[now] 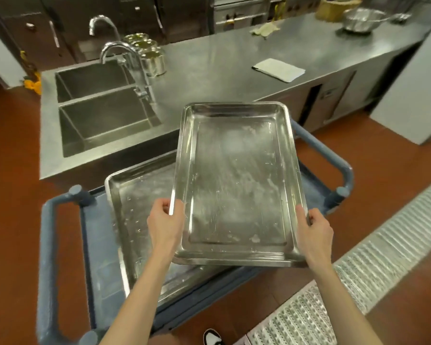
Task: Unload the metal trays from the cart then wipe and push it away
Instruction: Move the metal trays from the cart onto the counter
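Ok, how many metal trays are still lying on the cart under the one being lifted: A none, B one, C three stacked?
B: both hands, left hand and right hand, hold the lifted tray by its sides, and one second tray lies on the blue cart beneath it.

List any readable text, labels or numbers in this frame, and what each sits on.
None readable.
Small panel on the counter cabinet front: may carry markings, too small and blurred to read.
Held tray, tray on the cart, cart, folded cloth: no print visible.
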`<state>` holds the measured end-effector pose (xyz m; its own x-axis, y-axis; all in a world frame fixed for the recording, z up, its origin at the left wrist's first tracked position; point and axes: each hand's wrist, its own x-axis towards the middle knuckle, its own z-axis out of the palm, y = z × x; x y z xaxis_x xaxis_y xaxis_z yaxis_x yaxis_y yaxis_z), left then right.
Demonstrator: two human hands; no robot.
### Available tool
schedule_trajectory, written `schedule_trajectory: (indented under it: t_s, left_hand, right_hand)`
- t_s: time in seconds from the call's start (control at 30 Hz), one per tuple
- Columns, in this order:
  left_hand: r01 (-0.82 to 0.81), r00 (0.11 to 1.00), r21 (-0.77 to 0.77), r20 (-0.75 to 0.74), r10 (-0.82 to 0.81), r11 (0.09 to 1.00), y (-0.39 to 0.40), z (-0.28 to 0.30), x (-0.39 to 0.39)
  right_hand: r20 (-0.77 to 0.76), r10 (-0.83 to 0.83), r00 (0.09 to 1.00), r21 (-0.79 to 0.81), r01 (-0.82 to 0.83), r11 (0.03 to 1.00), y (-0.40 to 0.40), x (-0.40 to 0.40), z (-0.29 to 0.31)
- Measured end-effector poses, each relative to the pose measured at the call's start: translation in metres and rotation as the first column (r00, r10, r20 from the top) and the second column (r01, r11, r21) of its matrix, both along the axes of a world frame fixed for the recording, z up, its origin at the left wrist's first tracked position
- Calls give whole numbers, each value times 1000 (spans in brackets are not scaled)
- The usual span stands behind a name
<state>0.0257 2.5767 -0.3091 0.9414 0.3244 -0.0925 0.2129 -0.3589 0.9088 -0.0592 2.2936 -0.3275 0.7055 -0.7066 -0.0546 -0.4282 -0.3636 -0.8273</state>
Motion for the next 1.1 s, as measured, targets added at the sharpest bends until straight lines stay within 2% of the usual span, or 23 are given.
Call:
schedule_trajectory:
  t_s: [0.27, 0.53, 0.73, 1.1]
  left_hand:
    - [212, 976, -19, 46, -211, 977, -100, 17, -23]
    - [384, 922, -6, 47, -383, 923, -197, 30, -82]
    - [519, 853, -36, 74, -516, 854, -265, 38, -150]
    - [717, 696, -43, 88, -712, 696, -377, 32, -271]
  right_hand:
    - [66, -235, 970, 15, 235, 972, -76, -80, 16]
    - [71, -420, 905, 23, 419, 907, -133, -194, 46]
    - [69, -589, 805, 22, 589, 808, -170, -289, 49]
    - [78, -765, 639, -14, 768, 640, -218, -455, 42]
